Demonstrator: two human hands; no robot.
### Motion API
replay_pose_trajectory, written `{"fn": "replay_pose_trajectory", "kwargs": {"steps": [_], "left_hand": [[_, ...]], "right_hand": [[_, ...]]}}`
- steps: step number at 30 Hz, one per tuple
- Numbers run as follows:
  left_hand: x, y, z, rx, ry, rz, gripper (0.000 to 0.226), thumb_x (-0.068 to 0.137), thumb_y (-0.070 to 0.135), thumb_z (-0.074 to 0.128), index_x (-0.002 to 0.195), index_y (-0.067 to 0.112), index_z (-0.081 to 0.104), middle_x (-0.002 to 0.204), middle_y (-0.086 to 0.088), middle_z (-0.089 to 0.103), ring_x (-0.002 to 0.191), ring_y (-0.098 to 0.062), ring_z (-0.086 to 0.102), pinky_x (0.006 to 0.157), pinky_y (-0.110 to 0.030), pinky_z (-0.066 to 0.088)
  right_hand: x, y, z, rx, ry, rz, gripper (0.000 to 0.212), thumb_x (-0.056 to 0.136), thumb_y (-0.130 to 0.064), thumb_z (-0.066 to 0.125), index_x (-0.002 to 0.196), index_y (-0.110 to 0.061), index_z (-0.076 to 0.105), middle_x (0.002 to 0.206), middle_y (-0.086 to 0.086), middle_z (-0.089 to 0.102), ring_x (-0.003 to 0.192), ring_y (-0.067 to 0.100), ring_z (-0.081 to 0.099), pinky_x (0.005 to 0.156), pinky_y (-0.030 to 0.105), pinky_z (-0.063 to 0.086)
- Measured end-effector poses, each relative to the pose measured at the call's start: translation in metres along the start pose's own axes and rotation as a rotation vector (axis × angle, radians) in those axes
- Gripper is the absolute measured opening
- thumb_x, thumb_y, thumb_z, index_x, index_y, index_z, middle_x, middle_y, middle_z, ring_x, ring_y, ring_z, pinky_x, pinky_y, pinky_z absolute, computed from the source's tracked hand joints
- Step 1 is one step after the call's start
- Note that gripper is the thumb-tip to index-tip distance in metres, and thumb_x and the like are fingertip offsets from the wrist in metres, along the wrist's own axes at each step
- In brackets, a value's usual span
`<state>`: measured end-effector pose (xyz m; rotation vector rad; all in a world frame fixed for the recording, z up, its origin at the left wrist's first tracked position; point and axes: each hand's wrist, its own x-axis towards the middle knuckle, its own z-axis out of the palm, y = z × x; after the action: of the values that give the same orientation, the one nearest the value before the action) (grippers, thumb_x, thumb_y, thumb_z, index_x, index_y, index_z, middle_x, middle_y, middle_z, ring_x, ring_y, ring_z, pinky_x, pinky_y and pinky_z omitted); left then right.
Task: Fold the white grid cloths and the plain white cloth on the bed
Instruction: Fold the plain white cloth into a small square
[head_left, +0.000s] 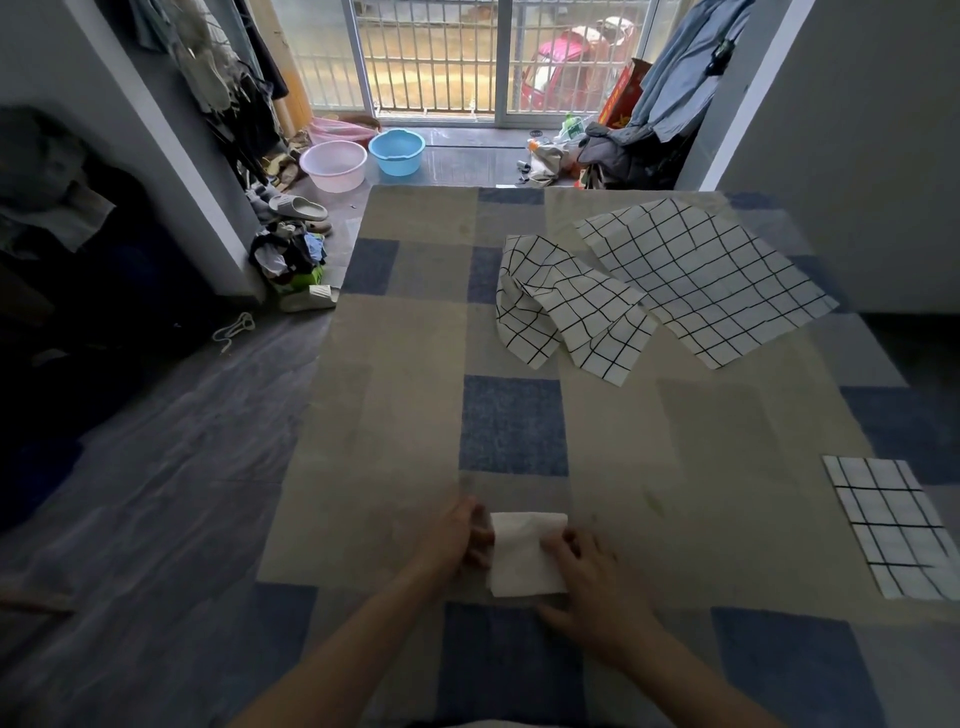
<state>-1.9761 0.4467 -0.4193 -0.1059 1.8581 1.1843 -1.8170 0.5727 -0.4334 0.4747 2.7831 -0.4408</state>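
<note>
Between the fingertips of both hands, on the near part of the bed (613, 447), one plain white cloth (524, 556) is seen, folded into a small rectangle; its long axis runs away from the person, toward the window, and its short edges lie near and far. The left hand (457, 535) is laid against the cloth's left edge, its fingers curled at that edge, though whether the edge is actually pinched cannot be told; the right hand (592, 582) is rested on the cloth's right side, fingers fairly straight and close together, the fingertips pressed on the white surface.

Three white grid cloths are counted; one folded grid cloth (891, 525) is placed well to the right of the right hand's fingers, lying flat, its long axis running near to far; one crumpled grid cloth (566, 306) is found well beyond the fingertips, partly doubled over itself; one spread grid cloth (701, 275) is laid flat just beside it, farther right, turned diagonally, and their edges overlap.

Beyond the bed, two basins are counted on the floor: one pink basin (333, 165) and one blue basin (397, 150), touching side by side.
</note>
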Motion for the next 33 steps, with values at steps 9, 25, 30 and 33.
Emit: {"fn": "replay_pose_trajectory", "kwargs": {"steps": [9, 25, 30, 33], "left_hand": [[0.002, 0.007, -0.007, -0.172, -0.014, -0.062, 0.038, 0.104, 0.036, 0.021, 0.124, 0.016, 0.047, 0.092, -0.003, 0.069, 0.037, -0.017, 0.061, 0.033, -0.014, 0.03], [-0.007, -0.02, 0.005, 0.839, 0.155, 0.962, 0.022, 0.091, 0.022, 0.043, 0.104, 0.019, 0.059, 0.103, -0.001, 0.061, 0.094, -0.018, 0.057, 0.075, -0.026, 0.043], [0.01, -0.052, 0.022, 1.175, -0.02, 0.865, 0.063, 0.091, 0.035, 0.036, 0.151, 0.016, 0.028, 0.158, 0.002, 0.022, 0.143, -0.016, 0.028, 0.116, -0.042, 0.021], [0.017, -0.062, 0.012, 1.338, -0.025, 0.841, 0.067, 0.09, 0.05, 0.041, 0.149, 0.021, 0.029, 0.156, 0.007, 0.025, 0.142, -0.012, 0.027, 0.11, -0.046, 0.015]], "right_hand": [[0.006, -0.004, -0.011, -0.019, 0.016, -0.06, 0.054, 0.081, -0.045, 0.056, 0.128, -0.019, 0.047, 0.132, 0.008, 0.042, 0.116, 0.027, 0.047, 0.09, 0.036, 0.044], [0.017, -0.015, 0.004, 0.079, 0.33, -0.056, 0.049, 0.082, -0.037, 0.049, 0.128, -0.019, 0.045, 0.127, 0.006, 0.055, 0.107, 0.024, 0.056, 0.087, 0.036, 0.05], [0.023, -0.006, 0.025, -0.019, 0.14, 0.061, 0.06, 0.087, -0.039, 0.04, 0.142, -0.015, 0.038, 0.144, 0.004, 0.048, 0.13, 0.019, 0.042, 0.105, 0.042, 0.023], [0.02, 0.003, 0.029, -0.061, 0.087, 0.057, 0.062, 0.088, -0.048, 0.04, 0.142, -0.018, 0.043, 0.146, 0.0, 0.046, 0.136, 0.018, 0.031, 0.108, 0.046, 0.016]]}}
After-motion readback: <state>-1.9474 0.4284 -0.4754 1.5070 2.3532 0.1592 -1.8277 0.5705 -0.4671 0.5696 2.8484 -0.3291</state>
